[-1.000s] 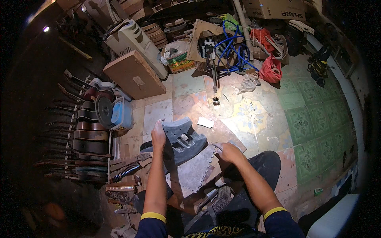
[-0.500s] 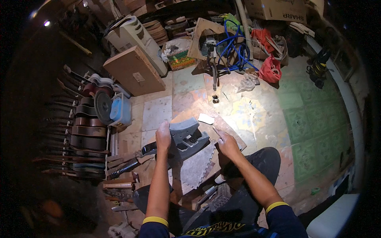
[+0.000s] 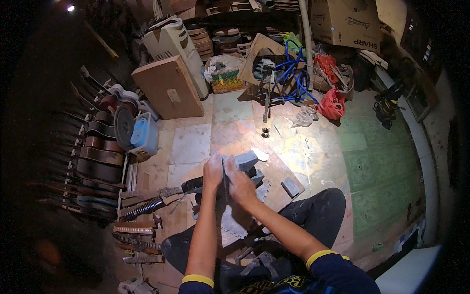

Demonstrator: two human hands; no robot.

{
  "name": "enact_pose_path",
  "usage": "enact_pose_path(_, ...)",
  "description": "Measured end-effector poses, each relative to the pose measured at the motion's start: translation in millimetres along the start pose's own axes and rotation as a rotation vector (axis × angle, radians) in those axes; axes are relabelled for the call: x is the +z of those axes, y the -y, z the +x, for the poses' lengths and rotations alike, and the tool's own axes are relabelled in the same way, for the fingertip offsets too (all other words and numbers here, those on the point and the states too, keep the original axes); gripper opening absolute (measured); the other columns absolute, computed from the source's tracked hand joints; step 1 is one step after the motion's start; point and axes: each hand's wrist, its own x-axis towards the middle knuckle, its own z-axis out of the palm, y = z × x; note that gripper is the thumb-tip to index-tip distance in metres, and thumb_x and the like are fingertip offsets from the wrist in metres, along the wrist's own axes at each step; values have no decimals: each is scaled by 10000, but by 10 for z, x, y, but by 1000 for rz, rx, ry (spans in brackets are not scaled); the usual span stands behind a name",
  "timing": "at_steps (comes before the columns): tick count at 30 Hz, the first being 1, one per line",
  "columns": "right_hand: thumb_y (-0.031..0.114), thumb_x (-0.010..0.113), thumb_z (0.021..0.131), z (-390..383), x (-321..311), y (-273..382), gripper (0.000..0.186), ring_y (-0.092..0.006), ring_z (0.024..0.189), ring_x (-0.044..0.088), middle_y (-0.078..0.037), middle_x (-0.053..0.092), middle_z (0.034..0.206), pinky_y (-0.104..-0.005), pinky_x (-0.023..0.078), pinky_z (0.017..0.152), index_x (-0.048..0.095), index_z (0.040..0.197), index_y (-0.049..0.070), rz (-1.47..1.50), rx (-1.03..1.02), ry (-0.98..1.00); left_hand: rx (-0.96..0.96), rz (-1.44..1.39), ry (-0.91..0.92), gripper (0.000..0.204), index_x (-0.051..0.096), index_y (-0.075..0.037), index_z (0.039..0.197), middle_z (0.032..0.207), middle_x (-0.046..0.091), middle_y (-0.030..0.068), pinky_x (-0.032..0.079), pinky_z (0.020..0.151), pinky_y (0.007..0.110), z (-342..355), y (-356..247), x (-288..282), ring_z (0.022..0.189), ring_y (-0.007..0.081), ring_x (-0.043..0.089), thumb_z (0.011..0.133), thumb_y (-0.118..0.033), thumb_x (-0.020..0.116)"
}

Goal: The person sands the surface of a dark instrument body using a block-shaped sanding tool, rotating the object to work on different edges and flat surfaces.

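Grey block sits pinched between both palms, left hand and right hand pressed together, its long axis pointing away from them.

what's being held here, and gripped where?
A thin grey sheet, stood on edge and pressed between left hand and right hand near its upper end.
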Motion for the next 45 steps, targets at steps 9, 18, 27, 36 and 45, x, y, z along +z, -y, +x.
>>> enact_pose_path(9,-46,491,846,61,-177,-120,725,-414,1275,576,-183,416,1590,-458,531,1001,403,1556,74,-160,-25,9,-56,28,36,470,692,46,1105,1065,668,335,511,865,531,57,-184,-13,1045,503,648,1074,-339,425)
enact_pose_path(18,-11,553,809,275,-570,143,724,-407,1120,654,-193,529,1494,-493,549,943,454,1521,79,-319,-30,340,-140,5,-125,509,694,53,1068,1021,686,325,490,880,578,-235,-352,99,999,531,642,1074,-344,375)
enact_pose_path(27,2,549,821,187,-540,300,675,-413,980,695,-194,532,1490,-507,574,837,491,1487,95,-422,-48,312,-206,-33,-202,544,681,52,1050,992,666,360,487,806,578,-418,-480,117,983,558,630,1058,-418,407)
enact_pose_path(36,28,566,830,83,-575,337,662,-435,956,685,-186,603,1405,-533,579,782,491,1478,135,-501,19,351,-113,27,-233,561,678,62,951,912,689,307,486,779,553,-393,-263,229,872,534,640,1076,-397,379)
enact_pose_path(45,17,565,819,-112,-441,266,716,-430,947,691,-132,568,1469,-525,581,812,474,1513,163,-370,-28,160,-101,-45,-304,619,685,58,850,819,697,283,495,766,530,-360,-289,274,855,488,675,1082,-410,352)
